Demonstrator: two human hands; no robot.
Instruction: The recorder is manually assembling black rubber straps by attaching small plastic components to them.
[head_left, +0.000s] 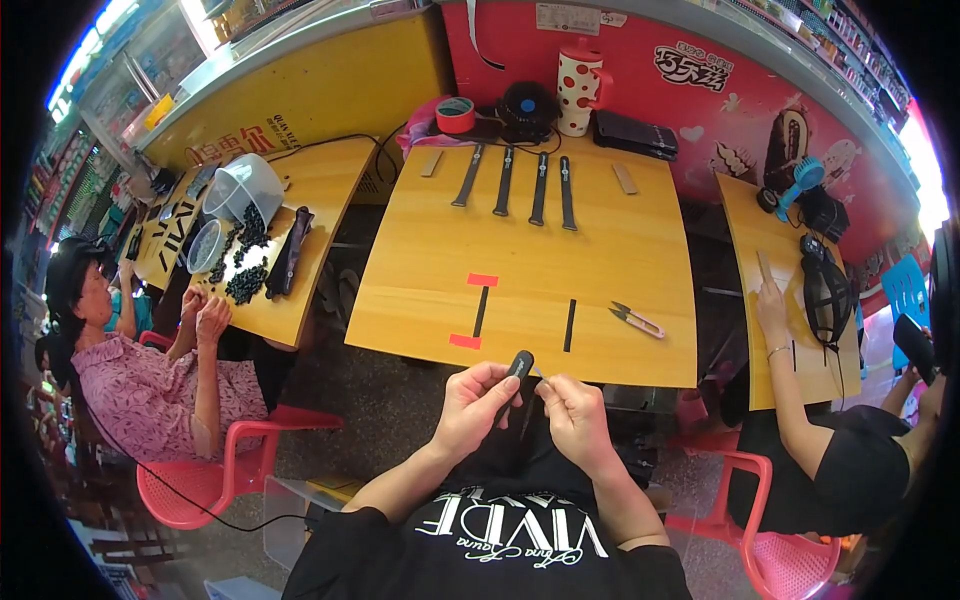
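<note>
Just off the table's near edge, my left hand [468,408] is closed around a dark strap [521,364] with a rounded end and small light marking. Close beside it on the right, my right hand [577,418] is closed in a pinch near a thin pale bluish strip [538,372]; whether the strip belongs to the strap is too small to tell. On the wooden table [420,290] ahead lie several similar dark straps [540,190], side by side. Thread snips [638,321] with a pinkish handle rest at the right, blades apart.
Red tape pieces [482,281] and a black line [570,326] mark the tabletop. A red tape roll [455,115], dotted tumbler [578,90] and black pouch [634,136] stand far back. People work at both side tables; small black pieces [247,283] lie on the left one.
</note>
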